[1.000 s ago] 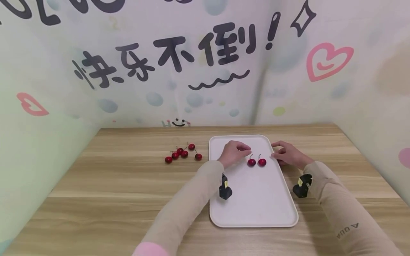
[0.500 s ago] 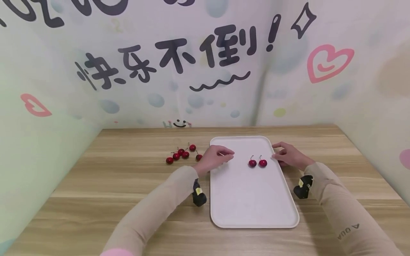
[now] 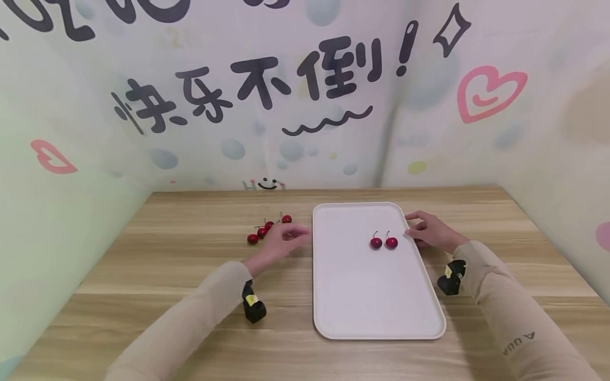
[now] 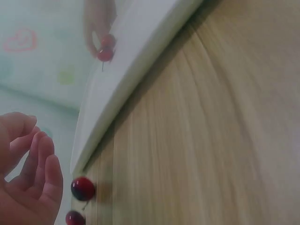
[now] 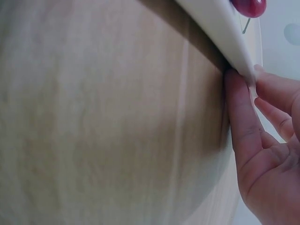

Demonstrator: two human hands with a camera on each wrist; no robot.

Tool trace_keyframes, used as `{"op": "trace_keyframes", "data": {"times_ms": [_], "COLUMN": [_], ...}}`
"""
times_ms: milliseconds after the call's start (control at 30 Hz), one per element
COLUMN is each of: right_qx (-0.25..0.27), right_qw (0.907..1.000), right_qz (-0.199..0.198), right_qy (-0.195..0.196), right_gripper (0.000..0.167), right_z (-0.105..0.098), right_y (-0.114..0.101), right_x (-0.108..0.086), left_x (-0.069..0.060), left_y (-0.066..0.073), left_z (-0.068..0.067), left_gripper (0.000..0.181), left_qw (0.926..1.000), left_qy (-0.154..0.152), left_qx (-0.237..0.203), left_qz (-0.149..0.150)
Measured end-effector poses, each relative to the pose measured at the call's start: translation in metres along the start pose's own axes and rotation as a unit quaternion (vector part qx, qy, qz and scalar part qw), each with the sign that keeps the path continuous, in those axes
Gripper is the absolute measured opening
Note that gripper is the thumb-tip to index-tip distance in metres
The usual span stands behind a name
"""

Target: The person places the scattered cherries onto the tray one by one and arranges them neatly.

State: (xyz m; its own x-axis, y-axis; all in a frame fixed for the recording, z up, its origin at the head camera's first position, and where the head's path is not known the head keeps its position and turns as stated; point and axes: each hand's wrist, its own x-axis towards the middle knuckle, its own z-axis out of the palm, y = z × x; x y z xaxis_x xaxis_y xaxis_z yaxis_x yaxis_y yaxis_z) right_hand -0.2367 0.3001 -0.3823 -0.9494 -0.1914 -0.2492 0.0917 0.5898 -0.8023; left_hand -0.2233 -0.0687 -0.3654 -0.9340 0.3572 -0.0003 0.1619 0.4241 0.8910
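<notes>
On the white tray (image 3: 371, 296), two dark red cherries (image 3: 376, 243) with stems sit side by side in its far right part. My left hand (image 3: 276, 244) hovers over the table just left of the tray, fingers loosely bent and nothing seen between them. Beneath and behind it lies a group of several cherries (image 3: 252, 239), partly covered by the hand; two of these cherries (image 4: 83, 188) show beside it in the left wrist view. At the tray's right rim my right hand (image 3: 431, 232) pinches the edge between thumb and fingers (image 5: 243, 122).
The wooden table (image 3: 167, 296) runs back to a printed wall sheet (image 3: 238, 132) with black characters and hearts. A black camera (image 3: 254, 307) is strapped to the left wrist, and another black camera (image 3: 450, 278) to the right.
My left hand has moved left from above the tray, near the two cherries, to over the table by the cherry group. My right hand has stayed at the rim.
</notes>
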Motion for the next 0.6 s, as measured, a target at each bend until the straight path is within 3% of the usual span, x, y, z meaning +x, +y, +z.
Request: {"op": "trace_keyframes", "data": {"times_ms": [167,333,600], "right_qx": [0.002,-0.002,0.001], "right_qw": [1.0000,1.0000,1.0000], "right_qz": [0.000,0.003,0.004], "right_qy": [-0.001,-0.002,-0.002], "right_gripper": [0.051,0.051,0.052], "right_z": [0.001,0.001,-0.001], "right_y": [-0.001,-0.001,-0.001], "right_x": [0.000,-0.001,0.001], "left_x": [-0.009,-0.014,-0.015], "left_y": [-0.010,-0.021,-0.043], "left_z": [-0.020,-0.037,-0.055], "left_gripper": [0.025,0.026,0.025], "left_qw": [0.9995,0.9978,0.9888], "left_qy": [0.025,0.063,0.139], "left_qx": [0.021,0.012,0.026], "left_qz": [-0.003,-0.019,-0.050]}}
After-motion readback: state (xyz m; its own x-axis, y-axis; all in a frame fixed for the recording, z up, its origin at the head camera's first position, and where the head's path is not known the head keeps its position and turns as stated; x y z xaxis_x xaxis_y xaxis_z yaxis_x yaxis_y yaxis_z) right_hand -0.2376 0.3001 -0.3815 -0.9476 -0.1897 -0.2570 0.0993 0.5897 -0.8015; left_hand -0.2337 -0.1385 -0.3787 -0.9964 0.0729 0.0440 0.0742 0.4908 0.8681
